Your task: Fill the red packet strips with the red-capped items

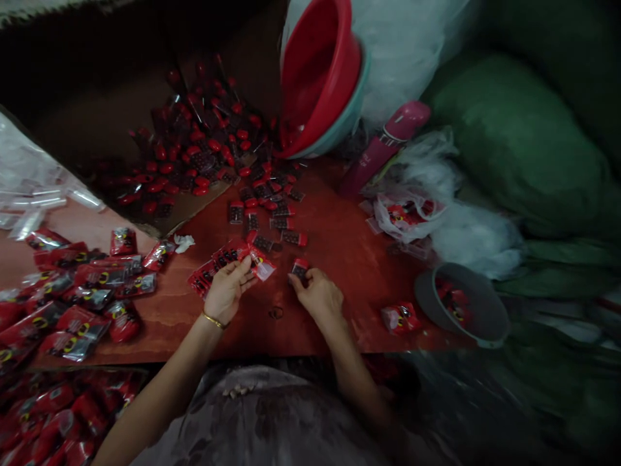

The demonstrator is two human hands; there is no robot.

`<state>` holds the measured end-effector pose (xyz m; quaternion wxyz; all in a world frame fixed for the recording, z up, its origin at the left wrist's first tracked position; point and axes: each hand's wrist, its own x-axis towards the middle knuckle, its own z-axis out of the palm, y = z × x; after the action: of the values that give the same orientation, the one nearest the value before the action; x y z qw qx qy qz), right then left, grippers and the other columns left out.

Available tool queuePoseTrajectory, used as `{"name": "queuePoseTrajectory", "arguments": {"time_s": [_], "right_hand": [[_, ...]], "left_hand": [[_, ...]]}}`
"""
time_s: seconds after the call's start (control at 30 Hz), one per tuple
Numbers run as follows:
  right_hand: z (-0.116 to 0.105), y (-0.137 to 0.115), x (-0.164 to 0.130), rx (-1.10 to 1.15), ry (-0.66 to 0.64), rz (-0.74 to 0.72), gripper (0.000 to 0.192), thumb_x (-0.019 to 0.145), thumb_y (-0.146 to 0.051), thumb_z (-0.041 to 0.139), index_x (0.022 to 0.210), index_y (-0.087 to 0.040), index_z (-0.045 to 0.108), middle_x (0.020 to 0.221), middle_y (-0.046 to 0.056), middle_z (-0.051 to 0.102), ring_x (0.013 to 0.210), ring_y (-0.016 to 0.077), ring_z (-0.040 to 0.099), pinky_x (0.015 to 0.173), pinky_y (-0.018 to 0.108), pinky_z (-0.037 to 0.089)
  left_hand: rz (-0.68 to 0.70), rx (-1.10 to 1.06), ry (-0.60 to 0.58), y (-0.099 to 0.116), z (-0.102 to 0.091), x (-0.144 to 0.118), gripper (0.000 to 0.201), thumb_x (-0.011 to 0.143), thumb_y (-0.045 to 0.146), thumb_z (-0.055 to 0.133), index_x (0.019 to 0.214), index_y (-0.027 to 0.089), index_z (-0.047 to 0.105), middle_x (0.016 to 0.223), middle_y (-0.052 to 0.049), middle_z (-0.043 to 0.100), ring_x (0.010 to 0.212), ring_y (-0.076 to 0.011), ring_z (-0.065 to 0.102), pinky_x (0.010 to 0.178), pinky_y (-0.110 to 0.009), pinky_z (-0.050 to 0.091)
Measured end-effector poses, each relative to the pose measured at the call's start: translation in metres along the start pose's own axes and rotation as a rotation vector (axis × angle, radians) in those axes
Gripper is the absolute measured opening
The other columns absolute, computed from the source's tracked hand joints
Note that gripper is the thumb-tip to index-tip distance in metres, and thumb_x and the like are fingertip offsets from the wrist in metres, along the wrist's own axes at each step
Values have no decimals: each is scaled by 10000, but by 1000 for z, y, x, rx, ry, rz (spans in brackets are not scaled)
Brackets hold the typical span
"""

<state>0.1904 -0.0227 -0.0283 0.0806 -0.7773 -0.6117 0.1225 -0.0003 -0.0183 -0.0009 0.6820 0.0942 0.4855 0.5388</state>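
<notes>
Between the thumb and fingers of my left hand (228, 289) is a small red plastic packet (262, 264) with a pale clear end. A fanned stack of red printed packets (206, 275) lies beside and partly under that hand. My right hand (320, 292) pinches a small dark container with a red cap (299, 268), just above the table. The two hands are a short way apart. Similar red-capped containers (294, 237) lie loose beyond them. A thin dark ring-like band (276, 313) rests on the table between my wrists.
An open carton (194, 210) spills many red-capped containers. Filled red packets (92, 275) are heaped at left. Red and teal basins (347, 71) lean at the back, near a pink thermos (383, 145). A grey bucket (427, 291) and a lone packet (400, 318) stand at right.
</notes>
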Motion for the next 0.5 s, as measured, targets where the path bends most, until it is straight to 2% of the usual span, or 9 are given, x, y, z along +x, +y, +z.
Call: {"name": "queuePoseTrajectory", "arguments": {"time_s": [0.2,0.5], "right_hand": [[4,9,4,195,-22,-156,250,754,-415,576,899,-212,567,808,30,658,751,183,605,601,258,376],[19,20,-6,383,206,-379,188,827,-338,506,931,-197,573,909,65,674,807,207,600,756,339,439]], "left_hand": [[11,-9,27,4,-8,-7,391,442,331,849,631,153,556,672,13,663,616,-113,613,647,-242,472],[-57,-24,-22,-1,-10,-8,346,506,336,825,699,159,599,612,32,633,584,-106,598,661,-262,485]]}}
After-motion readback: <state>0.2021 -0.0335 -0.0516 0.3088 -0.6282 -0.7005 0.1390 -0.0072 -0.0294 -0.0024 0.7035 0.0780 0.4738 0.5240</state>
